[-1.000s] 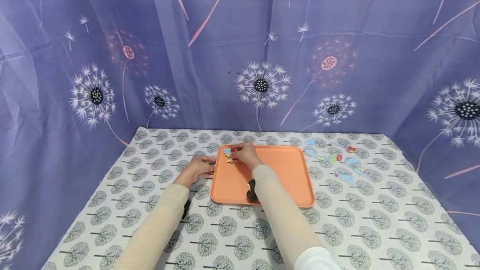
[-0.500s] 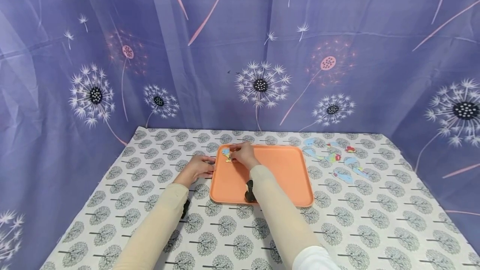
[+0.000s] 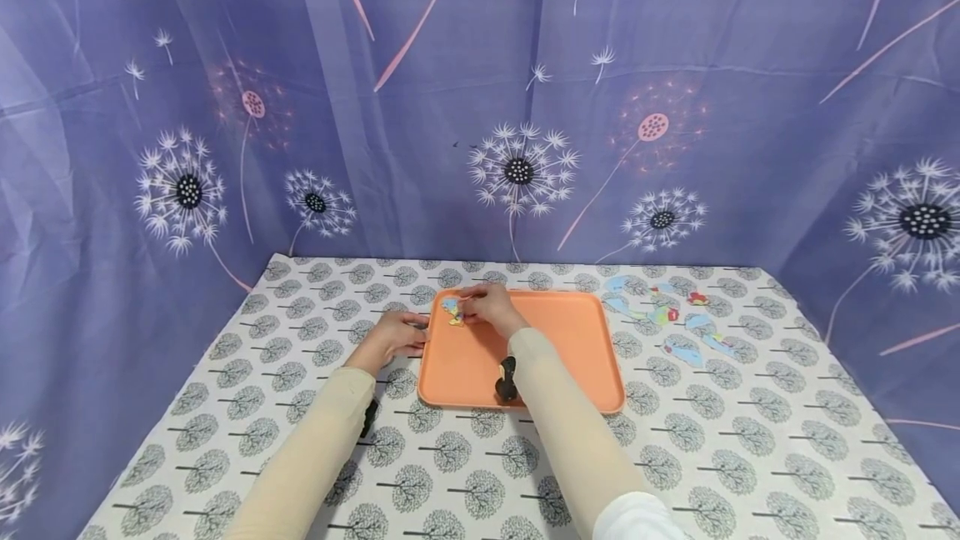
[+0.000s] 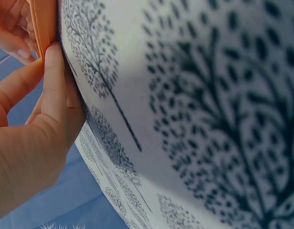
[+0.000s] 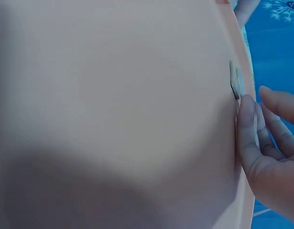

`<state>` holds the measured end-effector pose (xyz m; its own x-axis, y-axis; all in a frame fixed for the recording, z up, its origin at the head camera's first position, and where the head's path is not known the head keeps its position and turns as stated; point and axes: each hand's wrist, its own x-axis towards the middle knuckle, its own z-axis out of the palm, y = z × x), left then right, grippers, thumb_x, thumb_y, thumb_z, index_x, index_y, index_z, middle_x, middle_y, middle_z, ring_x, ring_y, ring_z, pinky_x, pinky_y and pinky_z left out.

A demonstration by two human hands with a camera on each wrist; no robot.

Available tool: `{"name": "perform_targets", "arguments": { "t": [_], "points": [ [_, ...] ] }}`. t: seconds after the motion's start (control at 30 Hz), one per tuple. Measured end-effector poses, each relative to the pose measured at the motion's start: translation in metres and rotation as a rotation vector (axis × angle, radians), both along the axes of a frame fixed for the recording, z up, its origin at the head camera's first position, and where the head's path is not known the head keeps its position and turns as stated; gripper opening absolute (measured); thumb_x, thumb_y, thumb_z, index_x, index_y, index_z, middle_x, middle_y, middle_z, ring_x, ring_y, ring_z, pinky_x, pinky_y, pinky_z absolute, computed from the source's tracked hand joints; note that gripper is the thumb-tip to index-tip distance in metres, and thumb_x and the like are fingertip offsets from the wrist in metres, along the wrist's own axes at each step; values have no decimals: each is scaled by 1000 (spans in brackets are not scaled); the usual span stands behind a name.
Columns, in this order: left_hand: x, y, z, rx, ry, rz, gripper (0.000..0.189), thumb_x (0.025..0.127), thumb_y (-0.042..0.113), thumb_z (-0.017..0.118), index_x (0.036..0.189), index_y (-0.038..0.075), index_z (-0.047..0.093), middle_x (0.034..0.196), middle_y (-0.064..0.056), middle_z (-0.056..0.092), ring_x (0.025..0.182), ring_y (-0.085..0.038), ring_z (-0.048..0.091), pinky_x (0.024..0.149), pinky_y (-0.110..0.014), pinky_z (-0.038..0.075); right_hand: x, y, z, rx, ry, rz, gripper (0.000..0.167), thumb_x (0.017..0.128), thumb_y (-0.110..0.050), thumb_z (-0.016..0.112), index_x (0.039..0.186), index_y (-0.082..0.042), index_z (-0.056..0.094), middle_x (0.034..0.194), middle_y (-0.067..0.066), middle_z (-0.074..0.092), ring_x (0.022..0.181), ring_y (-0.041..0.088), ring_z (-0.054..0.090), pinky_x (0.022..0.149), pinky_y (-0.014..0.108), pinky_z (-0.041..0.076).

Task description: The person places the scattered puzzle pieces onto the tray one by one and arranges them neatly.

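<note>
My left hand (image 3: 397, 337) pinches the left rim of an orange tray (image 3: 555, 357) between thumb and fingers, as the left wrist view shows close up. Over the tray's upper left corner, my right hand (image 3: 491, 308) holds its fingertips at a small, flat blue-and-yellow puzzle piece (image 3: 452, 307). In the right wrist view the thumb meets the end of that thin piece (image 5: 236, 81), which lies low on the tray. The fingers partly cover it, so whether it is one piece or joined pieces cannot be seen.
Several loose flat puzzle pieces (image 3: 682, 350), blue, green and red, lie on the tree-print tablecloth (image 3: 705, 440) right of the tray. A dark object (image 3: 506, 380) shows beside the right wrist, over the tray's front. A purple dandelion curtain (image 3: 420, 148) hangs behind the table.
The right fingers shift only slightly at the puzzle piece. My left hand stays at the tray rim, and the whole view drifts a little to the left.
</note>
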<state>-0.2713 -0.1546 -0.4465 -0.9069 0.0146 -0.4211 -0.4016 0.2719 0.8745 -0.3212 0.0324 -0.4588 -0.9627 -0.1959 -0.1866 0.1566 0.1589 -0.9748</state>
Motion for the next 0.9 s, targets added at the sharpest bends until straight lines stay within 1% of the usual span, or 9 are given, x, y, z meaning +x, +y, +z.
{"name": "perform_targets", "arguments": {
  "t": [0.1, 0.17, 0.3, 0.4, 0.53, 0.6, 0.77, 0.9],
  "points": [
    [0, 0, 0, 5, 2, -1, 42, 85, -8, 65, 127, -5, 58, 86, -18, 67, 62, -16, 66, 65, -27, 62, -2, 3, 5, -17, -4, -6, 28, 89, 5, 62, 117, 9, 63, 102, 24, 67, 84, 34, 69, 71, 37, 63],
    [0, -1, -1, 8, 2, -2, 42, 85, -8, 65, 127, -5, 58, 87, -18, 67, 63, -16, 66, 65, -27, 62, -3, 6, 8, -22, 10, -14, 26, 89, 5, 61, 114, 10, 63, 102, 26, 67, 85, 38, 68, 73, 40, 62],
    [-1, -1, -1, 12, 1, -4, 42, 85, -8, 66, 126, -5, 58, 89, -19, 68, 63, -16, 66, 65, -27, 62, -4, 13, 13, -19, 44, -20, 23, 89, 5, 61, 112, 10, 64, 105, 28, 66, 92, 45, 65, 80, 47, 60],
    [-1, -1, -1, 12, -2, 1, 42, 85, -8, 66, 127, -5, 58, 89, -19, 68, 63, -16, 66, 65, -27, 62, -6, 19, 14, 13, 78, -25, 24, 89, 5, 61, 112, 10, 64, 106, 27, 66, 94, 45, 64, 83, 47, 59],
    [-1, -1, -1, 14, -7, 9, 42, 85, -7, 65, 127, -5, 58, 88, -17, 68, 63, -16, 66, 64, -26, 62, -8, 30, 17, 66, 131, -41, 24, 89, 2, 62, 113, 9, 64, 103, 23, 67, 95, 43, 64, 84, 44, 59],
    [-1, -1, 0, 15, -9, 9, 41, 86, -7, 65, 126, -4, 58, 87, -17, 67, 63, -16, 66, 64, -26, 62, -8, 35, 20, 58, 145, -45, 25, 89, 2, 62, 113, 9, 64, 102, 22, 67, 96, 44, 62, 85, 46, 58],
    [-1, -1, 0, 9, -8, 4, 40, 86, -6, 65, 126, -4, 58, 85, -16, 67, 62, -15, 65, 64, -26, 62, -5, 50, 27, 38, 181, -43, 27, 90, 4, 60, 115, 14, 61, 103, 25, 67, 98, 49, 59, 89, 52, 55],
    [-1, 0, -1, 1, -9, 4, 40, 87, -6, 66, 126, -4, 59, 86, -16, 67, 62, -15, 65, 64, -26, 62, -2, 63, 31, 58, 215, -43, 27, 90, 4, 57, 115, 14, 60, 103, 28, 66, 96, 48, 60, 90, 53, 54]
  ]
}}
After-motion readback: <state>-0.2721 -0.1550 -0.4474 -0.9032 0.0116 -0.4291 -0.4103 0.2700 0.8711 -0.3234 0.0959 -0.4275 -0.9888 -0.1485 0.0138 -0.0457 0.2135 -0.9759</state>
